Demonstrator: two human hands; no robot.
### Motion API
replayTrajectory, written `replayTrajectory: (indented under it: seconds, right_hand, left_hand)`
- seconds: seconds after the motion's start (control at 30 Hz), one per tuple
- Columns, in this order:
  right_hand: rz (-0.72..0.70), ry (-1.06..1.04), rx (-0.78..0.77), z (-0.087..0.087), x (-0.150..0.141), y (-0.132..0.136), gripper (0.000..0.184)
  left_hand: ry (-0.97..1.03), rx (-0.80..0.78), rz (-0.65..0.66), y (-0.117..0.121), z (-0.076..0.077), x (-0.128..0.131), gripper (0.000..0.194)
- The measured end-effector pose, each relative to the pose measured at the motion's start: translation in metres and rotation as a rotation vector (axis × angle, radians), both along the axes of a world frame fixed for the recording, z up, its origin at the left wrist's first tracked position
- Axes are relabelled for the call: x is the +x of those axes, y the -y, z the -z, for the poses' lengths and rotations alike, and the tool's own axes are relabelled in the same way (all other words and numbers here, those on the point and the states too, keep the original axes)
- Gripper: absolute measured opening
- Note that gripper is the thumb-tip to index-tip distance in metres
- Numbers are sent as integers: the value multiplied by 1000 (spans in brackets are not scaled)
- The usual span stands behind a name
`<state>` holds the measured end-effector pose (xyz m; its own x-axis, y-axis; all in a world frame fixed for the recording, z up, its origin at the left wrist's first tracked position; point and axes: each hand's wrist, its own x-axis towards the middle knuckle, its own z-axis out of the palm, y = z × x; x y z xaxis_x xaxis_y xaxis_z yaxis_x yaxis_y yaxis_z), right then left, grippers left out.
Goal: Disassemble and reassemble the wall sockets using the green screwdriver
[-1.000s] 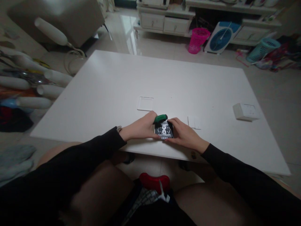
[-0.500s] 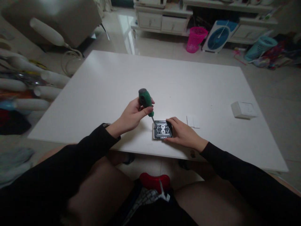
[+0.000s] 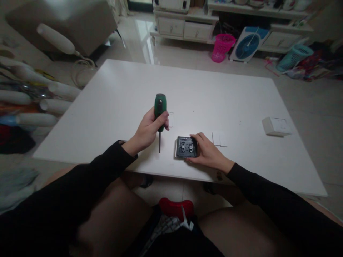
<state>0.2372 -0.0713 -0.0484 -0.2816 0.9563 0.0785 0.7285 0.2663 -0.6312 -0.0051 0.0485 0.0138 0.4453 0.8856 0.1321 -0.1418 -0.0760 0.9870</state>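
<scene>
My left hand is wrapped round the green handle of a screwdriver, its metal shaft pointing down above the white table. To the right, my right hand grips the right side of a wall switch, a square black body with a white edge and two rocker mechanisms on its face. The screwdriver tip is apart from the switch. Behind my left fingers a white square frame is partly hidden. Just beyond my right hand lie two thin white plates.
A white box stands near the table's right edge. On the floor beyond are a pink basket, a blue and white fan and a teal basket. White cylindrical parts crowd the left side.
My left hand has left the switch and turned the screwdriver upright. Its tip was at the switch's left edge half a second ago and is now away to the left. My right hand keeps its hold.
</scene>
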Motion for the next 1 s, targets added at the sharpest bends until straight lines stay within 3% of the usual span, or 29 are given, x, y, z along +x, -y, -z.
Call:
replayTrajectory:
  seconds: [0.1, 0.17, 0.27, 0.33, 0.43, 0.53, 0.6, 0.67, 0.77, 0.9, 1.0]
  right_hand:
    - [91, -75, 72, 5, 2, -2, 82]
    - [138, -101, 143, 6, 4, -5, 67]
    - [98, -119, 227, 3, 9, -10, 51]
    - [62, -75, 304, -1, 13, -12, 53]
    - [15, 54, 555, -10, 21, -14, 59]
    - [-82, 140, 787, -18, 30, -15, 62]
    - [-71, 146, 878, -21, 33, -16, 60]
    - [-41, 154, 874, -22, 35, -16, 58]
    - [51, 142, 705, -23, 34, -16, 58]
    - [262, 28, 510, -25, 30, -17, 53]
    - [341, -59, 463, -25, 28, -19, 46]
  left_hand:
    - [-48, -68, -4, -1, 1, 1, 46]
    - [-90, -110, -10, 0, 3, 1, 43]
    - [-148, -143, -10, 1, 5, 2, 34]
    - [-180, -161, -14, 2, 7, 3, 27]
    - [-196, -237, -48, 4, 9, 5, 18]
    - [-163, -418, -60, 8, 13, 8, 15]
    - [-106, -566, -18, 12, 17, 11, 20]
    - [-33, -677, 45, 18, 23, 14, 23]
    - [38, -761, 102, 25, 32, 21, 23]
    - [101, -819, 61, 27, 41, 30, 18]
    - [144, -809, 8, 26, 42, 35, 18]
